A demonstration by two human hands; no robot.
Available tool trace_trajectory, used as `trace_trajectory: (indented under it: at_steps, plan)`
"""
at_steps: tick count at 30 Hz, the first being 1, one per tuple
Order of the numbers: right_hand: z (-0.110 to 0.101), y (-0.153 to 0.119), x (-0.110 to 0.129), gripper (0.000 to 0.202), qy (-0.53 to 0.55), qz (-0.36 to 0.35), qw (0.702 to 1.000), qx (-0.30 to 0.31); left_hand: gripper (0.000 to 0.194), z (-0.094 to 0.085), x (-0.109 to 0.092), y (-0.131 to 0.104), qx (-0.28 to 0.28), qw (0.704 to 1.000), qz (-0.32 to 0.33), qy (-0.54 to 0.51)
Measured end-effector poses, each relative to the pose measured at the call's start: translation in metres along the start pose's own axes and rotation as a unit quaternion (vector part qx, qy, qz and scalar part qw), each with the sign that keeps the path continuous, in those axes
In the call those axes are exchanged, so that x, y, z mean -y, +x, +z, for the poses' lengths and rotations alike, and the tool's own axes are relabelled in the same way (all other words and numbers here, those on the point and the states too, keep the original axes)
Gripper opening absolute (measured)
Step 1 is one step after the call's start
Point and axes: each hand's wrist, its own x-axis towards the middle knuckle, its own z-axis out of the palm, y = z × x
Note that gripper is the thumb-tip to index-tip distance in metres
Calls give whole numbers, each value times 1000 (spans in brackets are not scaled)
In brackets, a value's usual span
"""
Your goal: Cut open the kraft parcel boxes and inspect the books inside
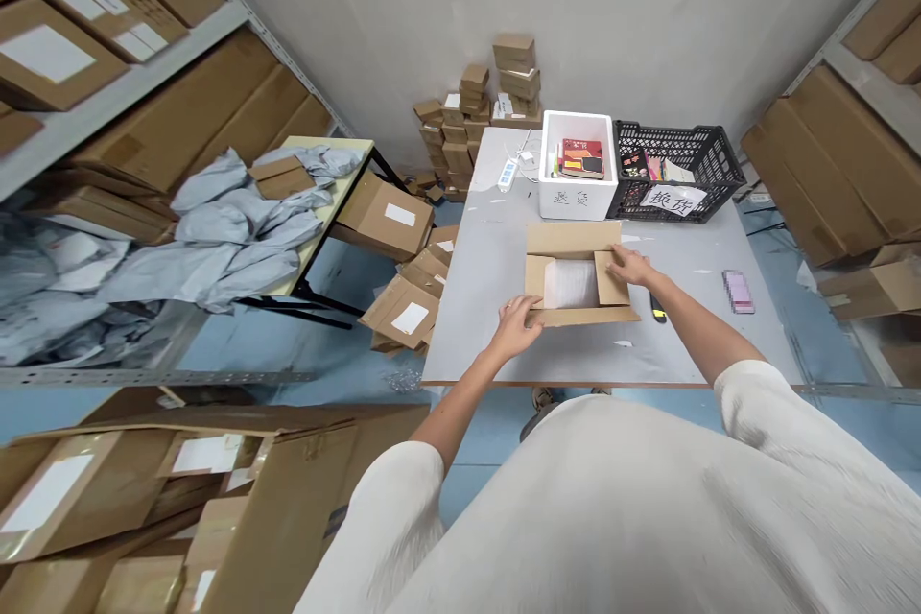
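An open cardboard box lies on the grey-topped table, its flaps spread. Inside it is a whitish wrapped item. My left hand rests at the box's near left corner, fingers bent over the edge. At the right side, my right hand has its fingers on the right flap, the thumb and fingers around its edge. A black and yellow tool sits on the table beside the box, just below my right forearm.
Behind the box stand a white foam box and a black plastic crate. A phone lies at the right, a power strip at the back left. Parcels fill a side table and shelves at both sides.
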Motion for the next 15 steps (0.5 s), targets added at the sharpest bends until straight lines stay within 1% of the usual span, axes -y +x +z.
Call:
trace_trajectory:
  at_steps: [3,6,10,12,15]
  plan:
    - [8,-3,8,84,15,29,999,34,62,2,10,-9,43,998,16,36]
    - [18,-6,17,94,14,33,999,17,73,6,15,-8,76,994,22,70]
    - [32,-10,30,108,9,48,999,3,88,11,14,5,103,989,37,100]
    - [34,-11,35,108,10,58,998,7,95,12,14,11,110,988,36,106]
    - [28,-14,36,102,28,60,998,6,102,10,18,15,108,989,16,101]
